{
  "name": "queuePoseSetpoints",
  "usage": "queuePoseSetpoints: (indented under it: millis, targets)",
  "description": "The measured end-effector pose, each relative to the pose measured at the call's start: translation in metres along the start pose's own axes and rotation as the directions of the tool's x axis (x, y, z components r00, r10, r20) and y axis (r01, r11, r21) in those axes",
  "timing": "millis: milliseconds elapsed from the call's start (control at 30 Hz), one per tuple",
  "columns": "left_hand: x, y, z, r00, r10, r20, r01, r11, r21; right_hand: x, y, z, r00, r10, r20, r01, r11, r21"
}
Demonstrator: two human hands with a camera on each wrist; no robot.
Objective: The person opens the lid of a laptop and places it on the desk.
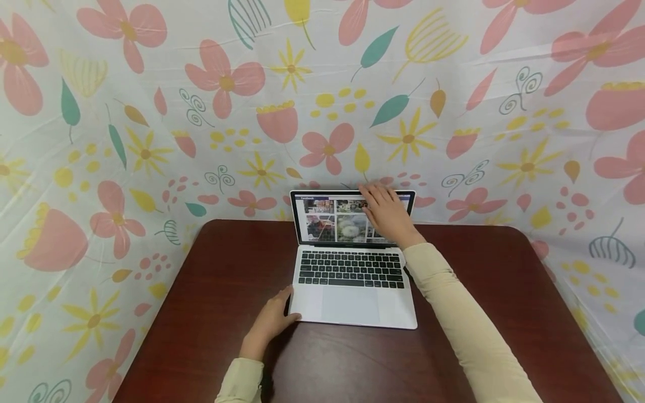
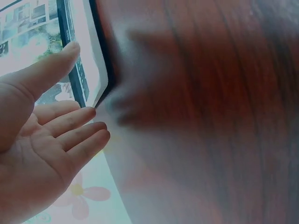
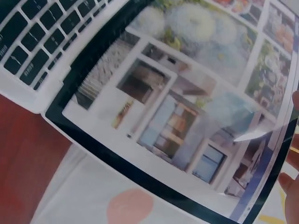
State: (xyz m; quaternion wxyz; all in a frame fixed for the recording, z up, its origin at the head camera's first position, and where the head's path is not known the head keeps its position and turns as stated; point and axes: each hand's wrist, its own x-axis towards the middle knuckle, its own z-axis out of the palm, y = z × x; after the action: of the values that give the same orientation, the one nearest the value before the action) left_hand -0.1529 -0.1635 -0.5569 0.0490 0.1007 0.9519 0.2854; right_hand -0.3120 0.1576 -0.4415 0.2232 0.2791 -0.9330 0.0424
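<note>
A silver laptop (image 1: 350, 305) stands unfolded on the dark red table, its lit screen (image 1: 351, 228) showing a web page with several pictures. My left hand (image 1: 271, 320) is at the laptop's left side near the front corner, thumb at that corner. In the left wrist view, the fingers of the left hand (image 2: 51, 135) are stretched out and the thumb is apart from them. My right hand (image 1: 390, 215) lies across the upper right of the screen, fingers extended to its top edge. Parts of the right fingers (image 3: 290, 158) show beside that edge in the right wrist view.
The brown-red table (image 1: 237, 252) has rounded far corners. A white cloth (image 1: 322, 112) with pink, yellow and green flowers and leaves hangs behind it and along both sides. The black keyboard (image 1: 351, 268) faces the person.
</note>
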Motion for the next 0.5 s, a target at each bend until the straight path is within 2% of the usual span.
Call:
queuePoseSetpoints:
  millis: [100,233,500]
  targets:
    - [0.0,0.001,-0.002,1.0,0.005,-0.016,-0.005,1.0,0.011,-0.009,-0.006,0.002,0.999,-0.017,-0.039,0.015,0.999,-0.035]
    - [0.001,0.002,-0.004,0.998,0.026,-0.05,-0.025,0.999,0.026,-0.019,-0.013,0.003,0.996,0.002,-0.091,-0.003,1.0,-0.01]
    - [0.0,0.004,-0.012,0.991,0.035,-0.131,-0.028,0.998,0.057,-0.036,-0.023,-0.009,0.988,0.099,-0.114,-0.092,0.993,0.07]
